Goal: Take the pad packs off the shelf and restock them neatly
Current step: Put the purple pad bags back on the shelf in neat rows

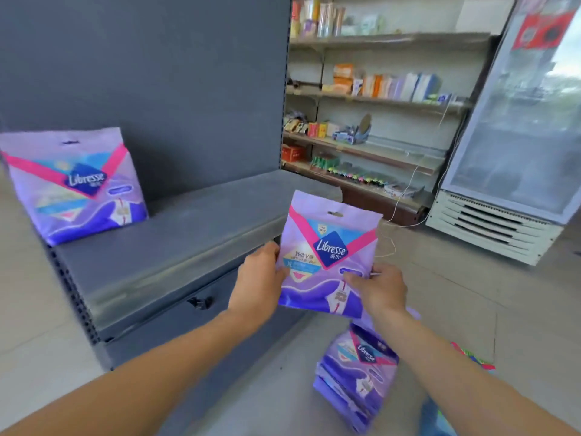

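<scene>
Both hands are on one Libresse pad pack [330, 256], which is held upright in the air with its printed front toward the camera. The left hand [262, 275] grips the pack's left edge, its fingers curled round behind the edge. The right hand [377, 289] pinches the lower right part, thumb on the front and the other fingers hidden behind. The held pack hangs just in front of the right end of the grey shelf [188, 234], touching nothing but the hands.

A second Libresse pack [74, 184] stands upright on the far left end of the grey shelf, leaning slightly, with its front facing out and its back close to the grey back panel [157, 73] that rises behind the shelf. Whether it touches the panel cannot be told. A stack of purple pad packs [355, 376] lies on the tiled floor [456, 294], below and in front of the shelf's right end, under the right forearm.

Beyond the right end of the grey shelf, wall shelving [377, 102] carries rows of small boxed and packeted goods on several levels; they are too blurred to name. Further right of that stands a glass-door fridge [518, 136] with a slatted white base. A thin white cable [408, 196] hangs down the wall shelving and trails onto the floor.
</scene>
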